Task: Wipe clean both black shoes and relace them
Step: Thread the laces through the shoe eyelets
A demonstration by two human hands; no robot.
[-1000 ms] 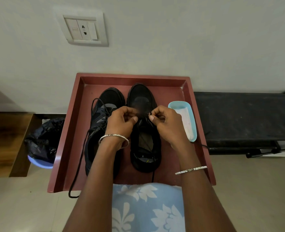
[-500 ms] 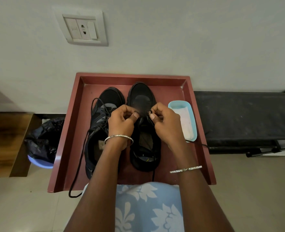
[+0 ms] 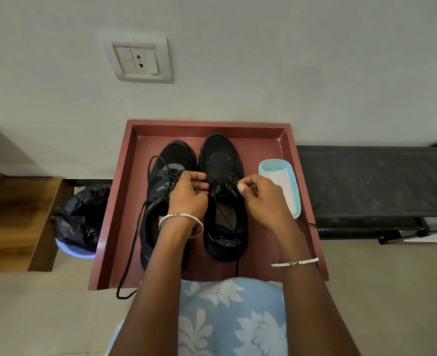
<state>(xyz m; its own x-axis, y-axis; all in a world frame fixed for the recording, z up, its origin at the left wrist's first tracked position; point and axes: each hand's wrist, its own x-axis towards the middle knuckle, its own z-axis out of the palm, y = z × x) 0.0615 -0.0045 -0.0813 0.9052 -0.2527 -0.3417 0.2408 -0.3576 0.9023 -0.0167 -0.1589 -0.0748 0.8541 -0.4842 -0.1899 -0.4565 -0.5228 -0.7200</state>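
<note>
Two black shoes stand side by side, toes toward the wall, in a dark red tray point(image 3: 125, 176). My left hand point(image 3: 189, 194) and my right hand point(image 3: 261, 199) both pinch the black lace point(image 3: 222, 182) over the eyelets of the right shoe point(image 3: 220, 155). The hands sit a shoe's width apart, with the lace crossed between them. One end of that lace runs down past the heel toward my lap. The left shoe point(image 3: 179, 155) is partly under my left forearm; its loose lace point(image 3: 130, 253) trails off the tray's front edge.
A light blue dish point(image 3: 274, 168) with a white cloth in it lies in the tray to the right of the shoes. A black rack point(image 3: 371, 181) stands at the right. A bin with a black bag point(image 3: 81, 217) and a wooden stool point(image 3: 14, 217) are at the left.
My hands have drawn apart sideways, the right one moving right, and the lace between them is pulled out wider across the right shoe.
</note>
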